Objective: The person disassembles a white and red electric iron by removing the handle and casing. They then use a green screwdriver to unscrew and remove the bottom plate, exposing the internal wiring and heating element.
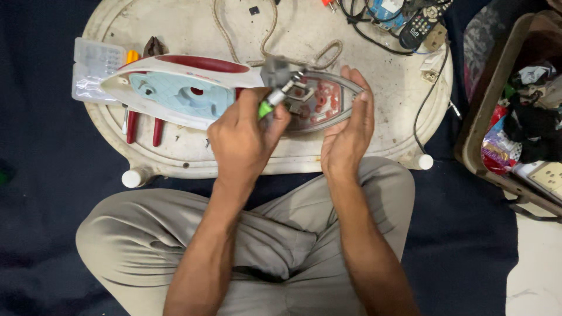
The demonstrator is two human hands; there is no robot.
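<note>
My left hand (246,137) is clamped on a green-handled screwdriver (270,104), its tip aimed toward one o'clock into the opened iron (316,100). The iron's long axis runs nine to three across the table (175,23). My right hand (350,126), fingers curled, steadies the iron's three o'clock end.

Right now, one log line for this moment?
left hand: holds green-handled tool | right hand: steadies iron base | iron cover: beside, on white tray
</note>
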